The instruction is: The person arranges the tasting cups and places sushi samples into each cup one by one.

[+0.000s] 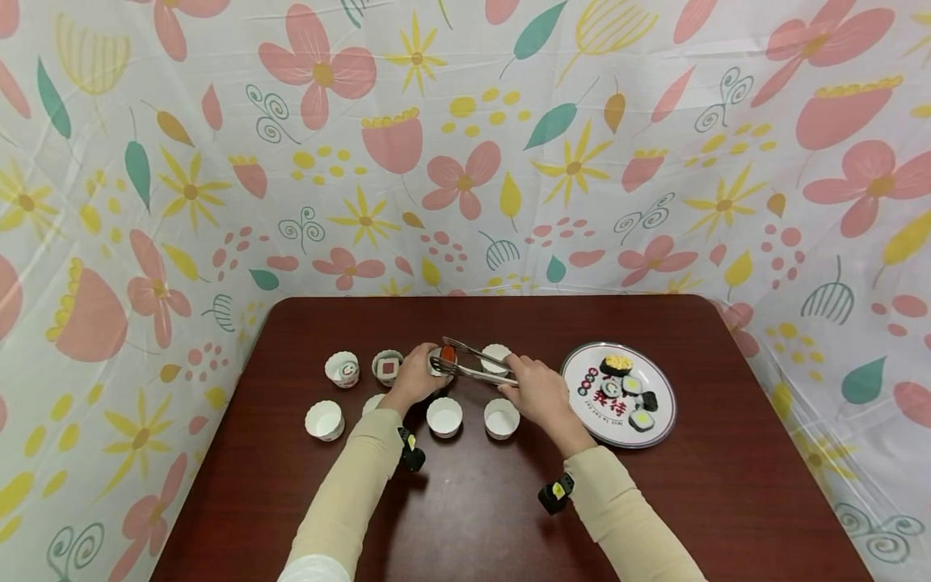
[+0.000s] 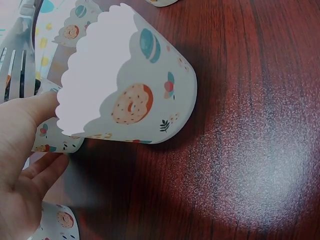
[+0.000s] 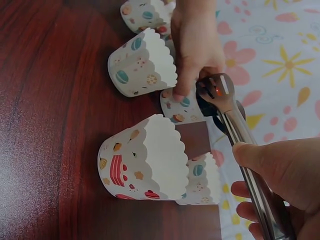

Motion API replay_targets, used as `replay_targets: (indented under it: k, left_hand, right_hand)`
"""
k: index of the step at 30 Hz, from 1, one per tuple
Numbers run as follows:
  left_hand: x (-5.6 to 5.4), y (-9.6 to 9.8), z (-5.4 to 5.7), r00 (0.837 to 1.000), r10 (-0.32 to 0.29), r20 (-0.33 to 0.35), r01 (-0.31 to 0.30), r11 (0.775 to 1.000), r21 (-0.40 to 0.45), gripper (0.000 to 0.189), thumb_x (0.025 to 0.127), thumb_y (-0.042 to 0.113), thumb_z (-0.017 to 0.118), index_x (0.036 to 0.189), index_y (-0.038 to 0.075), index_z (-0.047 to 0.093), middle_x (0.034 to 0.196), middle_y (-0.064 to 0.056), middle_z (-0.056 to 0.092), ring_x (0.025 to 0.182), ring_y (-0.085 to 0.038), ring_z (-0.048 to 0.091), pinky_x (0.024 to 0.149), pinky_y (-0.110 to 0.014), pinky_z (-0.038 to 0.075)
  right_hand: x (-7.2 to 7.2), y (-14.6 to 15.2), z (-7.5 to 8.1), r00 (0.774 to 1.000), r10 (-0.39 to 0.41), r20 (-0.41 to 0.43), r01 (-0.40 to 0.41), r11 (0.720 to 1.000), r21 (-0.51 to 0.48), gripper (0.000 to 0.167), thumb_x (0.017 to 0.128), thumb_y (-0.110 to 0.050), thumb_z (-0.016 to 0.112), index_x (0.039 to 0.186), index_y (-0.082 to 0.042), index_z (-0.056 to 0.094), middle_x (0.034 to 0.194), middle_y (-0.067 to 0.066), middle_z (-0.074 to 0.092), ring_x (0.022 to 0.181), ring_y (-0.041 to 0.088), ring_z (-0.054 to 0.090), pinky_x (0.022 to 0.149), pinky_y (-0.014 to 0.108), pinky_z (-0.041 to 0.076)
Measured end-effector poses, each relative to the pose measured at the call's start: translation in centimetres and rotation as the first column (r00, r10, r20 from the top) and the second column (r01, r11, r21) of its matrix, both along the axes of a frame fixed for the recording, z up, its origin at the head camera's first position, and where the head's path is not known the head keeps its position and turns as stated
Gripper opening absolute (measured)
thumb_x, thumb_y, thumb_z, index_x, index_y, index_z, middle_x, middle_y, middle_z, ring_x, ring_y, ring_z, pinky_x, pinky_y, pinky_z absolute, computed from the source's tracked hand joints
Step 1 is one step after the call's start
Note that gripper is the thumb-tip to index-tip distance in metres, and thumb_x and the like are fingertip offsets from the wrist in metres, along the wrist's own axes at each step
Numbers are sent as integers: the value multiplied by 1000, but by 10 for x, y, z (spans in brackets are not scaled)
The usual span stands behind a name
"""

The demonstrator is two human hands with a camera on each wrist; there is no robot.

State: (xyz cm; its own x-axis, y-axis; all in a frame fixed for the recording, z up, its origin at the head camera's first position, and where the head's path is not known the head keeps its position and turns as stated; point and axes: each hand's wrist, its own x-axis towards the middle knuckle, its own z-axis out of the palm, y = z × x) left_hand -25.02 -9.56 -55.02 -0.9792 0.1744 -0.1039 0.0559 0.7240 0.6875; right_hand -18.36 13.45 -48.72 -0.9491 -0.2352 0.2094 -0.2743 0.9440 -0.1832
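Observation:
My right hand (image 1: 541,392) holds metal tongs (image 3: 245,145), thumb along one arm. Between the tong tips is a dark-wrapped sushi piece with an orange-red top (image 1: 448,353), right at the mouth of a scalloped paper cup (image 3: 180,107) in the back row. The fingers of my left hand (image 1: 412,378) grip that cup by its side, thumb near the rim. In the left wrist view, a nearer paper cup (image 2: 150,95) with a doughnut print hides part of the held cup. The tong ends partly cover the sushi piece.
Left of the held cup, one paper cup (image 1: 336,373) contains a sushi roll and another (image 1: 378,378) a square-centred piece. A further cup (image 1: 497,358) stands to its right. Several cups line the front row. The round plate (image 1: 660,380) at right bears several sushi pieces.

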Motion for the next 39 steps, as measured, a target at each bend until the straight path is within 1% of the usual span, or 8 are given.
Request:
replay_targets:
  k: [5,8,9,12,18,26,32,39]
  left_hand:
    - [-1,-1,-1,1000,-7,-14,7,1000,-1,64,75,20,75,131,10,45,123,-9,52,109,-27,54,88,-44,45]
    - [-2,-1,-2,1000,-8,-18,8,1000,-5,64,75,21,75,130,10,45,122,-9,53,108,-27,54,88,-44,45]
    - [-2,-2,-2,1000,-8,-16,7,1000,-9,64,75,21,75,130,10,45,122,-9,53,108,-27,54,87,-44,45]
    - [-2,-2,-4,1000,-10,-6,10,1000,-14,64,76,22,74,131,11,44,125,-9,51,109,-27,53,86,-43,46]
    - [-3,-3,-5,1000,-22,-5,22,999,-27,64,77,22,73,132,11,43,131,-11,48,113,-27,52,86,-43,46]
    - [-2,-3,-5,1000,-15,0,15,1000,-17,64,78,24,72,133,11,43,127,-10,49,105,-26,54,81,-42,47]
    - [-1,-4,-6,1000,-18,6,18,1000,-16,63,79,22,71,133,11,42,130,-11,48,109,-28,53,82,-43,47]
    - [-1,-3,-5,1000,-12,14,13,1000,-15,63,78,22,72,133,12,42,130,-10,47,103,-26,54,79,-41,47]
  right_hand:
    - [-2,-1,-4,1000,-1,9,1,1000,15,41,76,-34,73,108,-15,58,87,3,62,76,26,62,51,39,46]
    - [-2,-2,-6,1000,3,-8,-3,1000,2,41,75,-33,74,107,-14,57,86,4,62,75,26,61,50,38,45]
    - [-2,-2,-7,999,9,-31,-8,1000,7,41,74,-32,74,106,-13,57,84,4,61,73,25,61,50,37,45]
    - [-1,-2,-7,999,14,-37,-14,1000,-12,40,75,-32,73,105,-12,56,84,5,61,73,26,60,50,37,44]
    - [-1,-3,-8,1000,-10,19,10,1000,-13,44,75,-35,73,110,-12,58,88,5,62,77,26,61,55,38,47]
    - [0,0,-5,998,-35,52,37,999,-33,46,77,-35,71,115,-13,58,92,4,62,82,25,62,59,39,48]
    - [4,6,-4,999,-40,16,40,998,-52,46,77,-33,72,115,-13,58,94,4,63,82,25,62,59,40,49]
    - [8,14,-1,999,-45,-29,43,997,-59,46,76,-33,72,116,-12,59,95,6,64,83,26,62,59,40,49]
